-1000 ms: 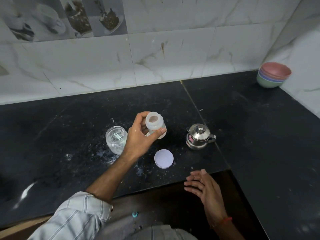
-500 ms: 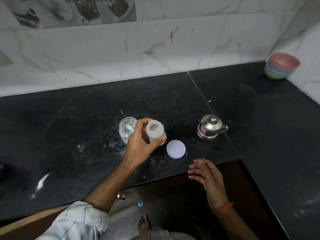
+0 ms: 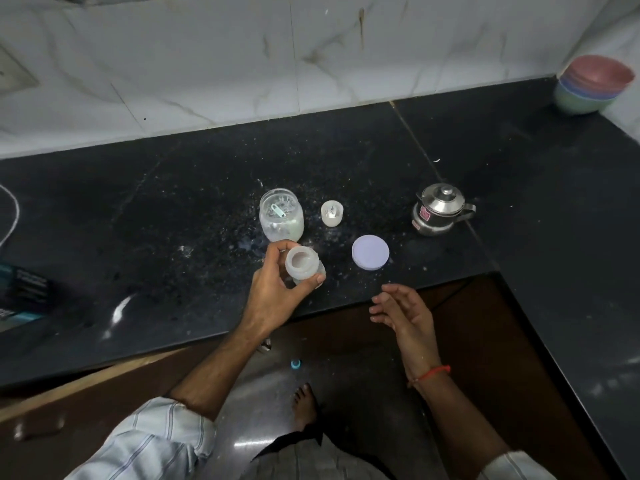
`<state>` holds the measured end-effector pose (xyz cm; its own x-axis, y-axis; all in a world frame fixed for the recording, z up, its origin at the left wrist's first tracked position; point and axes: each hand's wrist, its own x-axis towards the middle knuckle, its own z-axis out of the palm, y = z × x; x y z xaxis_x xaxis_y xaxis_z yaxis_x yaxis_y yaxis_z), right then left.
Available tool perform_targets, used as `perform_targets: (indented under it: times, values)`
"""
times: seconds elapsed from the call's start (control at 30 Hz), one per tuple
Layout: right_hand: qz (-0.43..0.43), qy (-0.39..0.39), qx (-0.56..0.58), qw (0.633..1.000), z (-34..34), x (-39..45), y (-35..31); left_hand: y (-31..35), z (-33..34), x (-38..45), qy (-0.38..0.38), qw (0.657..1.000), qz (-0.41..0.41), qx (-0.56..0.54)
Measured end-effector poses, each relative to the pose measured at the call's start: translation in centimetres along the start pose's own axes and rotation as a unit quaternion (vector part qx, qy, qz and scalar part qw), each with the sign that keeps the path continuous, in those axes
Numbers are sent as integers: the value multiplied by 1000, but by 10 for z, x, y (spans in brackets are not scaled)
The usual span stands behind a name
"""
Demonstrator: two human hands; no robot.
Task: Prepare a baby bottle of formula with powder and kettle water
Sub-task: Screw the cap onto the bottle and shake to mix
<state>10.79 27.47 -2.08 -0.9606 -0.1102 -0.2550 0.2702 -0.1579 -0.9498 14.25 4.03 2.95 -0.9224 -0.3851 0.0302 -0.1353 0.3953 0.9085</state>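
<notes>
My left hand [image 3: 277, 292], at the centre of the frame, holds the baby bottle [image 3: 303, 263] over the front part of the black countertop [image 3: 173, 209]; my thumb and fingers curl round its pale, translucent body, and its open mouth faces up toward the camera. My right hand [image 3: 403, 311], lower right of centre, hangs just off the counter's front edge with the fingers loosely spread and relaxed, holding nothing; a red thread [image 3: 431, 374] circles its wrist. Just above the bottle stands an open glass jar [image 3: 281, 214] with white powder and a small pale-green scoop inside. To the right of the jar, apart from it, a small translucent cap [image 3: 331, 213] stands on the counter. Right of the bottle and below the cap, a flat lilac lid [image 3: 370, 252] lies on the surface. Farther right, a small steel kettle [image 3: 438, 209] with a knobbed lid sits near the seam between two counter slabs. White specks are scattered over the counter around the jar. In the upper right corner, a stack of coloured bowls [image 3: 592, 84] rests against the marble-tiled wall [image 3: 207, 64]. At the left edge lies a dark box [image 3: 20, 292], partly cut off. At the bottom, a striped sleeve [image 3: 149, 441] covers my left forearm, and a bare foot [image 3: 304, 403] stands on the dark floor.
</notes>
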Motion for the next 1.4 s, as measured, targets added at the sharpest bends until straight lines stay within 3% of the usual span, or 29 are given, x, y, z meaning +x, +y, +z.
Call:
perform_targets:
  times: [0.33, 0.63, 0.87, 0.97, 1.2, 1.4]
  values:
    - [13, 54, 3, 998, -5, -23, 58, -20, -12, -63, -10, 1000, -3, -21]
    - [31, 157, -8, 987, 27, -73, 139, -71, -50, -101, -131, 990, -7, -46]
    - [61, 211, -57, 974, 62, -99, 216, -131, -71, -110, -224, 975, -15, -5]
    - [66, 199, -105, 972, 70, -103, 266, -162, -59, -118, -261, 965, -35, 7]
    - [173, 171, -132, 961, 60, -73, 405, -267, 0, -137, -287, 957, -51, 5]
    - [225, 134, -188, 947, 44, -16, 569, -393, 52, -133, -234, 970, -56, 14]
